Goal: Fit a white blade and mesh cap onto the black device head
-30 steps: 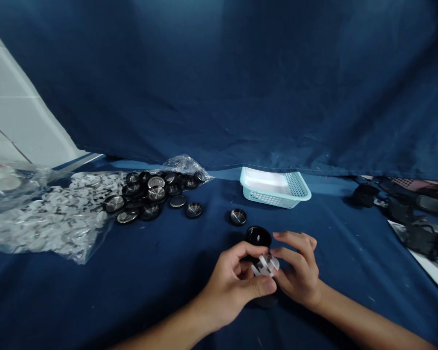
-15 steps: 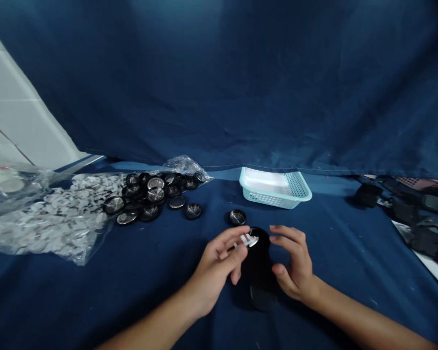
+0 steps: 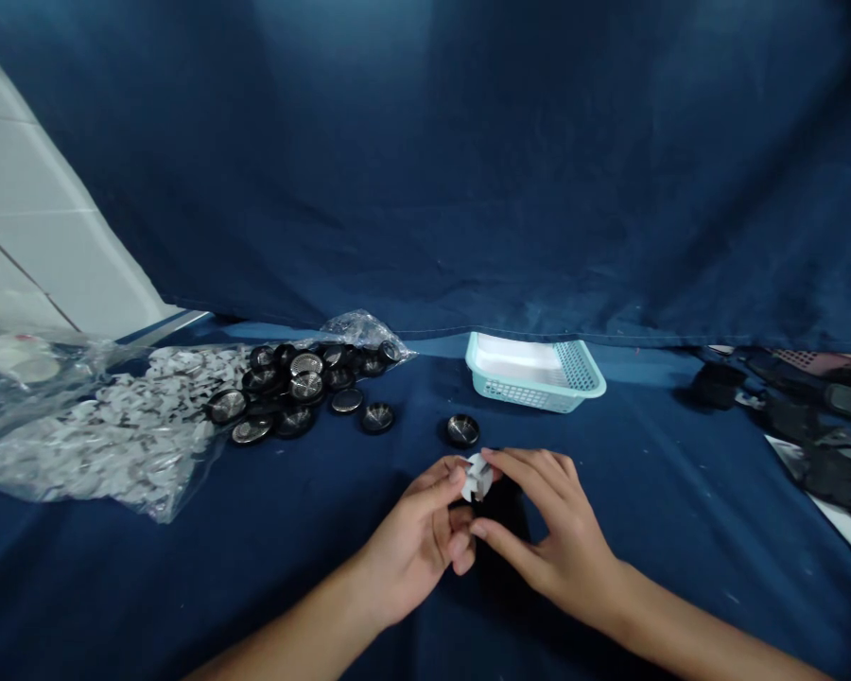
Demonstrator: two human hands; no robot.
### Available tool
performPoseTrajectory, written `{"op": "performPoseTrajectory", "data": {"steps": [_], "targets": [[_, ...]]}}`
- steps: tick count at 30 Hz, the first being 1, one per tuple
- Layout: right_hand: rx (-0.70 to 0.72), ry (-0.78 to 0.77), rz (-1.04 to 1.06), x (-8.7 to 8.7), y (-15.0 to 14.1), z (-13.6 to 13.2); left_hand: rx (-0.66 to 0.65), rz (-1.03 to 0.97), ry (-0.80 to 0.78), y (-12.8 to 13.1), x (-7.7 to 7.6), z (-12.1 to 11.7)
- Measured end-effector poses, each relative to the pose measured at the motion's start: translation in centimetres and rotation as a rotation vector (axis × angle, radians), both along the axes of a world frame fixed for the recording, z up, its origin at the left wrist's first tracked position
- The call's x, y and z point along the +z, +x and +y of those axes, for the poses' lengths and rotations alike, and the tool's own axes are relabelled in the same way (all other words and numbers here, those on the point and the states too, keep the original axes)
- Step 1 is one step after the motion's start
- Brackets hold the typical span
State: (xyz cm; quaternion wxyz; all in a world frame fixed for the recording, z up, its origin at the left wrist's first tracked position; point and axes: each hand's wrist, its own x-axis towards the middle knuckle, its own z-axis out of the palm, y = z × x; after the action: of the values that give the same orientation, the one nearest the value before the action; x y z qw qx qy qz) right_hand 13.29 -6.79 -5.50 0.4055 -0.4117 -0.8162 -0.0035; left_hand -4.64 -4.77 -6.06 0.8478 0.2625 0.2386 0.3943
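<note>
My left hand [image 3: 415, 539] and my right hand [image 3: 549, 534] meet at the middle of the blue cloth, fingertips pinching a small white plastic piece [image 3: 477, 476] between them. Under the hands lies a dark black cylinder-like object [image 3: 500, 511], mostly hidden by my fingers. Just beyond the hands sits a single black round strainer cap [image 3: 462, 430].
A pile of black and metal strainer caps [image 3: 298, 392] lies at the left beside a clear bag of white plastic pieces [image 3: 92, 435]. A light blue basket [image 3: 535, 369] stands behind the hands. Dark gear [image 3: 808, 426] clutters the right edge. Blue cloth hangs behind.
My left hand carried the white piece up over the top of the black object, and my right hand came in to pinch it too, now covering most of the black object.
</note>
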Motion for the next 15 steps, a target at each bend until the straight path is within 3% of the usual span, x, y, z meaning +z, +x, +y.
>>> {"op": "performPoseTrajectory", "data": {"steps": [4,10,15], "targets": [[-0.008,0.002,0.034,0.1,-0.2,-0.3,-0.039,-0.013,0.027,0.2,-0.4,-0.5],[0.166,-0.266,0.201,1.4,0.3,0.2,-0.043,0.055,0.128,0.1,-0.2,-0.5],[0.135,-0.352,0.129,2.6,3.4,3.5,0.18,0.276,0.263,-0.6,-0.1,1.1]]}}
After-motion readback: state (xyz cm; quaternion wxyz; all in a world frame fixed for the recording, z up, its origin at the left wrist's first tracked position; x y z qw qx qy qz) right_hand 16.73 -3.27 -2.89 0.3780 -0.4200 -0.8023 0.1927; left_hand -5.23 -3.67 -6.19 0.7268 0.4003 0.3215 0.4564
